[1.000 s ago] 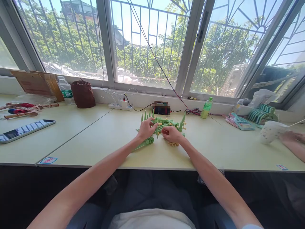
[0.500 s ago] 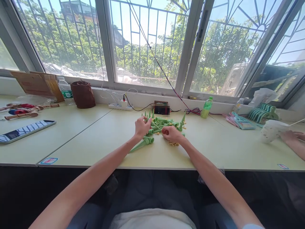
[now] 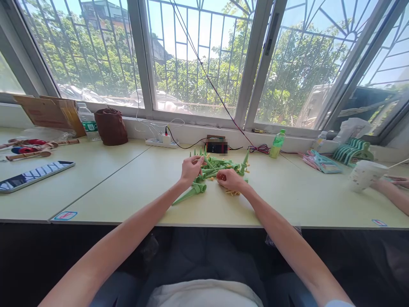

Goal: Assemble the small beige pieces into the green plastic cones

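Note:
A pile of green plastic cone-shaped spikes (image 3: 220, 163) lies on the table in front of me. At its left side my left hand (image 3: 191, 167) is closed, thumb and fingers pinched on what looks like a green plastic spike (image 3: 208, 162). My right hand (image 3: 230, 179) is closed at the pile's near right, its fingers curled; whatever they hold is hidden. Small yellow pieces (image 3: 233, 192) lie beneath and beside that hand. One green spike with a wide collar (image 3: 191, 192) rests near my left wrist, while another (image 3: 244, 163) stands upright at the right.
A smartphone (image 3: 36, 175) and wooden-handled items (image 3: 30, 155) lie at the left. Behind the pile are a power strip (image 3: 161, 142) and a dark display (image 3: 217, 146). A green bottle (image 3: 277, 144) stands to the right. Farther right, another person's hand (image 3: 388, 187) is near a white cup (image 3: 367, 175).
My left fingers have shifted slightly to the right, and the green spike at them has changed its tilt. My right hand has barely moved. The other person's hand has shifted slightly.

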A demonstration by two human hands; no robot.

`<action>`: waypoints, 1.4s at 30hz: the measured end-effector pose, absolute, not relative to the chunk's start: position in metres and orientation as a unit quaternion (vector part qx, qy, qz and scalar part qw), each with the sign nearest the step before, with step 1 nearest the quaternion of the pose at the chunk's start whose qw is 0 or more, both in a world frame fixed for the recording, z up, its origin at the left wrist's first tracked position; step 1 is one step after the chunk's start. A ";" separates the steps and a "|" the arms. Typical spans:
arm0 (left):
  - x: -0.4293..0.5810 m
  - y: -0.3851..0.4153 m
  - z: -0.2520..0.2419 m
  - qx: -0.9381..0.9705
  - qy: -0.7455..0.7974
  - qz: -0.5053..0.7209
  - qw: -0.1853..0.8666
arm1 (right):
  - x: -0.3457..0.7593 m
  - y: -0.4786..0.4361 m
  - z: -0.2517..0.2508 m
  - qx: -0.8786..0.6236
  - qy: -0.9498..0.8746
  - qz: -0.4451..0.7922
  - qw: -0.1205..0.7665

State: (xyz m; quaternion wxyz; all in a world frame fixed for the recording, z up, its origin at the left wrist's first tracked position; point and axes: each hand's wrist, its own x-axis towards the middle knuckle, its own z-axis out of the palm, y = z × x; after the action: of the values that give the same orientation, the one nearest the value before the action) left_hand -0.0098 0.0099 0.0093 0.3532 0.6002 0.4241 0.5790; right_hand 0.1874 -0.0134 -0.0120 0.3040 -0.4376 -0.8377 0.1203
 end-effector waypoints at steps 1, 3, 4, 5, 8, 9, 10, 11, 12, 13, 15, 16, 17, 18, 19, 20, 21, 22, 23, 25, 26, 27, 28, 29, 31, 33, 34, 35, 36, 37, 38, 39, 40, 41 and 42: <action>-0.010 0.010 0.010 0.601 0.421 0.579 0.355 | 0.187 -0.013 -0.012 -0.437 -0.838 0.119 0.303; -0.009 0.009 0.009 0.605 0.419 0.576 0.355 | 0.187 -0.013 -0.012 -0.437 -0.839 0.118 0.302; -0.009 0.010 0.009 0.608 0.420 0.573 0.354 | 0.187 -0.013 -0.012 -0.437 -0.839 0.118 0.301; -0.010 0.010 0.008 0.614 0.422 0.567 0.352 | 0.187 -0.014 -0.012 -0.439 -0.839 0.117 0.300; -0.010 0.011 0.005 0.639 0.440 0.540 0.326 | 0.187 -0.014 -0.011 -0.442 -0.839 0.113 0.297; -0.011 0.010 0.004 0.649 0.449 0.530 0.311 | 0.187 -0.014 -0.011 -0.442 -0.839 0.111 0.297; -0.011 0.010 0.004 0.658 0.457 0.522 0.293 | 0.187 -0.014 -0.011 -0.442 -0.839 0.109 0.297; -0.011 0.010 0.004 0.666 0.465 0.515 0.274 | 0.187 -0.014 -0.011 -0.442 -0.839 0.109 0.297; -0.011 0.009 0.005 0.674 0.473 0.508 0.253 | 0.186 -0.014 -0.011 -0.443 -0.838 0.111 0.297; -0.011 0.008 0.005 0.682 0.480 0.501 0.231 | 0.186 -0.014 -0.011 -0.444 -0.837 0.115 0.297; -0.011 0.007 0.007 0.696 0.493 0.490 0.179 | 0.186 -0.015 -0.011 -0.446 -0.836 0.120 0.296; -0.011 0.007 0.008 0.701 0.499 0.485 0.153 | 0.186 -0.015 -0.010 -0.445 -0.837 0.120 0.295; -0.011 0.007 0.009 0.705 0.506 0.479 0.131 | 0.186 -0.015 -0.010 -0.444 -0.838 0.121 0.295; -0.011 0.007 0.009 0.708 0.512 0.473 0.113 | 0.186 -0.016 -0.010 -0.442 -0.839 0.121 0.294; -0.011 0.007 0.009 0.711 0.518 0.465 0.101 | 0.186 -0.016 -0.009 -0.441 -0.839 0.121 0.294; -0.012 0.007 0.009 0.713 0.523 0.458 0.094 | 0.186 -0.016 -0.009 -0.441 -0.840 0.120 0.294; -0.012 0.008 0.008 0.715 0.527 0.451 0.089 | 0.186 -0.016 -0.009 -0.442 -0.839 0.120 0.293; -0.012 0.008 0.008 0.718 0.528 0.446 0.086 | 0.186 -0.016 -0.009 -0.444 -0.839 0.120 0.292; -0.012 0.008 0.008 0.721 0.527 0.443 0.084 | 0.186 -0.016 -0.009 -0.445 -0.838 0.121 0.291; -0.012 0.007 0.009 0.724 0.521 0.444 0.084 | 0.186 -0.016 -0.009 -0.447 -0.838 0.121 0.290; -0.012 0.006 0.010 0.728 0.513 0.446 0.088 | 0.186 -0.016 -0.010 -0.446 -0.838 0.121 0.289; -0.011 0.005 0.012 0.735 0.500 0.448 0.095 | 0.186 -0.015 -0.010 -0.443 -0.840 0.120 0.289; -0.011 0.003 0.014 0.745 0.485 0.447 0.102 | 0.186 -0.015 -0.010 -0.440 -0.842 0.120 0.289; -0.010 0.002 0.015 0.759 0.466 0.441 0.108 | 0.187 -0.015 -0.010 -0.436 -0.844 0.120 0.289; -0.008 -0.002 0.018 0.794 0.430 0.413 0.116 | 0.187 -0.015 -0.010 -0.434 -0.845 0.121 0.288; -0.007 -0.004 0.019 0.828 0.399 0.373 0.126 | 0.187 -0.015 -0.010 -0.434 -0.845 0.121 0.289; -0.007 -0.005 0.018 0.842 0.384 0.355 0.133 | 0.187 -0.016 -0.010 -0.434 -0.845 0.121 0.289; -0.007 -0.006 0.017 0.854 0.370 0.339 0.139 | 0.187 -0.016 -0.010 -0.433 -0.845 0.122 0.290; -0.007 -0.006 0.017 0.863 0.357 0.328 0.142 | 0.187 -0.016 -0.010 -0.432 -0.845 0.122 0.291; -0.007 -0.005 0.015 0.870 0.347 0.319 0.143 | 0.187 -0.016 -0.010 -0.431 -0.845 0.122 0.292; -0.007 -0.005 0.014 0.875 0.340 0.314 0.141 | 0.186 -0.016 -0.010 -0.431 -0.845 0.122 0.292; -0.008 -0.004 0.013 0.879 0.335 0.310 0.138 | 0.186 -0.016 -0.010 -0.432 -0.844 0.121 0.293; -0.009 -0.003 0.012 0.882 0.331 0.306 0.135 | 0.186 -0.016 -0.010 -0.433 -0.844 0.121 0.293; -0.009 -0.002 0.012 0.885 0.327 0.303 0.132 | 0.186 -0.016 -0.010 -0.435 -0.843 0.120 0.293; -0.010 -0.002 0.011 0.889 0.322 0.300 0.129 | 0.186 -0.016 -0.010 -0.436 -0.843 0.120 0.291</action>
State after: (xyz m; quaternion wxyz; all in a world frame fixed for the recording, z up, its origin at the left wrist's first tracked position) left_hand -0.0096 -0.0019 0.0110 0.1287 0.8887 0.3222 0.2997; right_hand 0.1858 -0.0157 -0.0101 0.2915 -0.4360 -0.8430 0.1197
